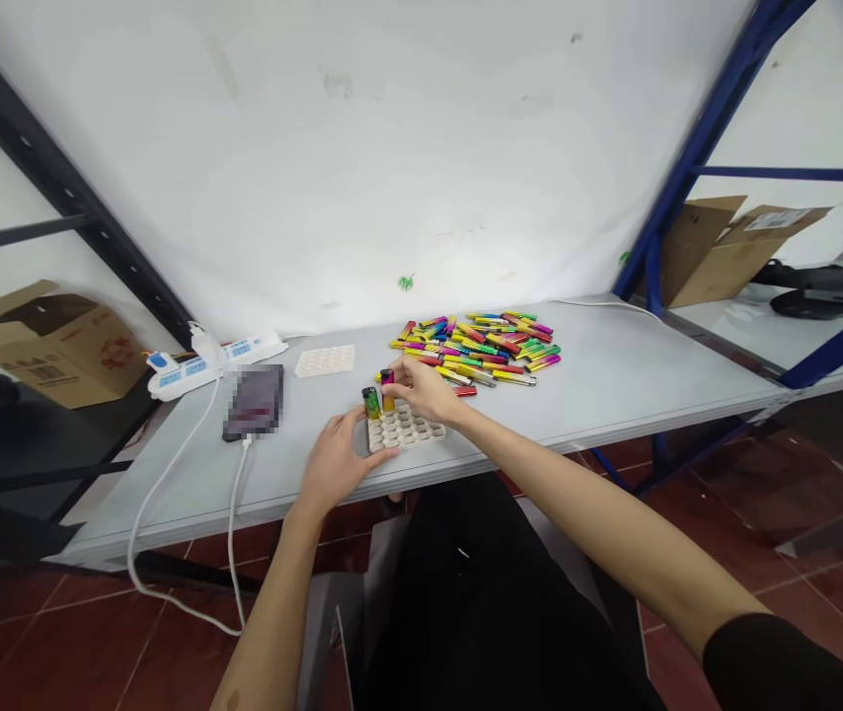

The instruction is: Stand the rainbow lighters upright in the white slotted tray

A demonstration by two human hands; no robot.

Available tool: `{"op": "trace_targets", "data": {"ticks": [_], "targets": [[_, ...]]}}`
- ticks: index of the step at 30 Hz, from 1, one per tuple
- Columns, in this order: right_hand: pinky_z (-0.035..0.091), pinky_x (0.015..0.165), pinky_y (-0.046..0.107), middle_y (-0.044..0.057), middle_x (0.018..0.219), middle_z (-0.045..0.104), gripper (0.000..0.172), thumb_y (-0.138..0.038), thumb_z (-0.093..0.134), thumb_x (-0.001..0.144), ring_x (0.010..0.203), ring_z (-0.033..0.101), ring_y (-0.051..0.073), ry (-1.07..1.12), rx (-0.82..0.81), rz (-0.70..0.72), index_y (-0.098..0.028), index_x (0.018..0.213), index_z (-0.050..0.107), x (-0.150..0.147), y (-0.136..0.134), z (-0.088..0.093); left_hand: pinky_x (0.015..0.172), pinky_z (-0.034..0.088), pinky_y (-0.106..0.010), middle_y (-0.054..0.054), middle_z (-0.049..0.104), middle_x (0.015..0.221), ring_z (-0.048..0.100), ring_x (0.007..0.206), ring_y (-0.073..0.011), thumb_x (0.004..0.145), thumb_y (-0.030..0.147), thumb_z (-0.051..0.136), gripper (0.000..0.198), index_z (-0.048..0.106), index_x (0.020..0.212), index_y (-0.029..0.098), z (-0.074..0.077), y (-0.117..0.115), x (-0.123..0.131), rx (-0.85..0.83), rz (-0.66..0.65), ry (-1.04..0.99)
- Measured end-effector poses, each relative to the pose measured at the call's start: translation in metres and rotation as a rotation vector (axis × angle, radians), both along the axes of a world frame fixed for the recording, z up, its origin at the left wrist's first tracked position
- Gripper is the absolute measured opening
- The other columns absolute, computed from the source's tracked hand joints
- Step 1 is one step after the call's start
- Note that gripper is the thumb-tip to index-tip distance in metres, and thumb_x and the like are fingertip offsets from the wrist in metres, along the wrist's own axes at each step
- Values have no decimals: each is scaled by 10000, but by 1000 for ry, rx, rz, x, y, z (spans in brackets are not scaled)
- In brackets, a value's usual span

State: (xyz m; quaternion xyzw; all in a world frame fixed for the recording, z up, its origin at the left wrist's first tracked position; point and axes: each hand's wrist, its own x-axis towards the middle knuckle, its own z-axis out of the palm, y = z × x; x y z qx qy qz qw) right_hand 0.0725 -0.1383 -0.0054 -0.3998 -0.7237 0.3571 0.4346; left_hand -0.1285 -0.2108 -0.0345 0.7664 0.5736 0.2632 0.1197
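Observation:
A white slotted tray (411,431) lies near the front edge of the grey table (614,385). My left hand (337,459) rests against the tray's left side, fingers curled round its edge. My right hand (425,387) pinches a colourful lighter (387,387) that stands upright in the tray's far left corner. A second lighter (371,403), green and yellow, stands upright in the tray beside it. A pile of several colourful lighters (485,346) lies behind the tray.
A second white tray (325,360) lies further back. A dark phone (254,400) on a white cable and a white power strip (203,365) sit at the left. Cardboard boxes (47,341) stand on the side shelves, another box (725,247) at right.

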Motion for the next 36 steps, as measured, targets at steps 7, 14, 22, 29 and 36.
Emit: {"op": "trace_targets", "data": {"ticks": [7, 14, 22, 29, 36], "targets": [[510, 811, 317, 4, 897, 707, 196, -195, 753, 833, 883, 692, 187, -137, 80, 41, -214, 921, 578, 2, -7, 13, 1089, 454, -466, -84, 640, 1365, 535, 1334, -328, 803, 593, 754, 738, 496, 1413, 268, 0, 0, 0, 6, -8, -6], [507, 797, 298, -5, 880, 688, 201, -192, 745, 846, 878, 690, 179, -173, 81, 66, -215, 919, 559, 1, -11, 19, 1091, 453, -468, -84, 633, 1375, 529, 1341, -333, 806, 577, 758, 733, 492, 1416, 271, 4, -1, 1, 9, -21, 4], [468, 688, 273, -2, 860, 702, 186, -210, 750, 865, 804, 670, 171, -324, 100, 36, -208, 956, 588, 1, -14, 15, 1079, 470, -467, -77, 647, 1360, 542, 1331, -336, 802, 583, 755, 726, 505, 1408, 270, 3, 0, 0, 12, -16, 7], [446, 856, 366, 100, 1034, 723, 137, -324, 672, 951, 1040, 606, 267, -569, 243, -90, -189, 965, 687, 28, -20, 10, 1120, 443, -468, -87, 627, 1394, 527, 1354, -329, 801, 599, 749, 745, 498, 1414, 258, 1, 1, 0, 12, -6, 11], [400, 998, 459, 183, 1107, 652, 209, -283, 579, 976, 1137, 514, 344, -841, 293, -276, -141, 1026, 725, 106, -32, 7, 1121, 438, -489, -125, 598, 1429, 523, 1361, -347, 789, 656, 731, 803, 494, 1427, 229, 1, 1, 1, -5, 23, 10]]}}
